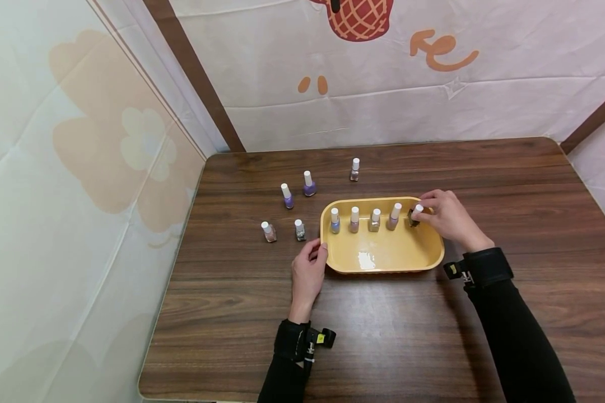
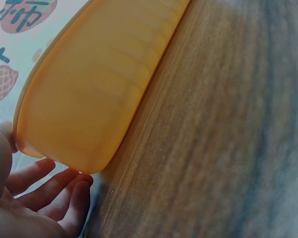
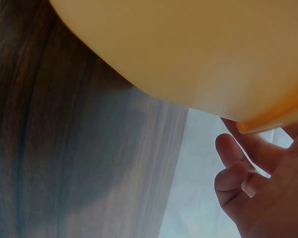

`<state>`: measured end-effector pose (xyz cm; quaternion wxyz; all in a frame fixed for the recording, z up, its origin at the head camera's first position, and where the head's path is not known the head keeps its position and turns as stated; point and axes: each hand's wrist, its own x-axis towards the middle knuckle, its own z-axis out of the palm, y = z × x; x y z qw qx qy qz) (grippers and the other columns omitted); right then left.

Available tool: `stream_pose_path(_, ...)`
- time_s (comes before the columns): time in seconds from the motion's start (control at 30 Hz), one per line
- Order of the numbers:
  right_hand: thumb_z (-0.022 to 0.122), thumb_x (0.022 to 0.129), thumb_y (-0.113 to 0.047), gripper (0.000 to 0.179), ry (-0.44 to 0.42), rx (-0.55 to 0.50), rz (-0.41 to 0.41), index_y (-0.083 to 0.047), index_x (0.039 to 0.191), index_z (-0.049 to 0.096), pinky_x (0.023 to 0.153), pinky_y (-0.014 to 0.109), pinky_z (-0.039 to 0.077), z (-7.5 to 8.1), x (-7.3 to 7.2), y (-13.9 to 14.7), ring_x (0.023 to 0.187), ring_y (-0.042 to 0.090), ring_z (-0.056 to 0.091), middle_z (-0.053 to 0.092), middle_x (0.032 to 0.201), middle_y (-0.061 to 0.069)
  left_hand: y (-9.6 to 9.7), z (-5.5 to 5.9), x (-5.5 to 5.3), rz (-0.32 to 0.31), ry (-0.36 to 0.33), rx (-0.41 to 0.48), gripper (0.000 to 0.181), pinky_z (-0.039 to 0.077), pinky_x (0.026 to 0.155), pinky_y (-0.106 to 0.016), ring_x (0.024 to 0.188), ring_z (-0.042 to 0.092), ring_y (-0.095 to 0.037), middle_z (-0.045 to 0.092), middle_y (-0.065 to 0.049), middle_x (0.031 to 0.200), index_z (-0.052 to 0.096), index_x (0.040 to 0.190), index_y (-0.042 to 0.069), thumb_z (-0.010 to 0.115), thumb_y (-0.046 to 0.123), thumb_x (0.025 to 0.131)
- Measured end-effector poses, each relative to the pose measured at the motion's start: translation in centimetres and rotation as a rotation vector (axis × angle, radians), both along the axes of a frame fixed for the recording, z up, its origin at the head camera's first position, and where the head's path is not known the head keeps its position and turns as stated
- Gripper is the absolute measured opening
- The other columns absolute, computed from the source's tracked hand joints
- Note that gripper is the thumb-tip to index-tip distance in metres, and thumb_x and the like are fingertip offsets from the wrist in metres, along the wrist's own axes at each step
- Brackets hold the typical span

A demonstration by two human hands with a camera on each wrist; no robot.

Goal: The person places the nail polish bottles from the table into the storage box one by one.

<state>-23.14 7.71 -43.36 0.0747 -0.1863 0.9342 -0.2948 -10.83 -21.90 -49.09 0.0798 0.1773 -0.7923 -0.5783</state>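
A yellow tray (image 1: 383, 254) lies on the table with several white-capped nail polish bottles standing in a row along its back half, among them a blue one (image 1: 335, 224) at the left end. At the right end of that row, my right hand (image 1: 448, 218) pinches a dark nail polish bottle (image 1: 413, 217) by its white cap; the bottle is tilted. My left hand (image 1: 308, 274) holds the tray's left end, thumb at the rim and fingers against the outer wall in the left wrist view. The tray wall hides the right hand's bottle in the right wrist view.
Left of the tray stand two purple bottles (image 1: 310, 187), a pinkish bottle (image 1: 269, 233) that leans, and a greyish bottle (image 1: 300, 230). Another bottle (image 1: 354, 170) stands behind the tray. The brown wooden table (image 1: 222, 313) meets a printed cloth (image 1: 383, 112) at its back edge.
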Motion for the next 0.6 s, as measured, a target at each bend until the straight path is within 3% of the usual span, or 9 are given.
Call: stream_pose_path(0.6,0.067,0.091,-0.017,0.030,-0.045,-0.025,-0.013,0.004,0.112,0.069,0.100,0.056,0.032,-0.75,0.09,0.01,0.123,0.044,0.037,0.050,0.129,0.028,-0.03,-0.14,0.05,-0.010,0.030,0.007,0.033,0.057,0.082,-0.033,0.096,0.069,-0.018,0.072,-0.009,0.105,0.068,0.116,0.008,0.059,0.031,0.095)
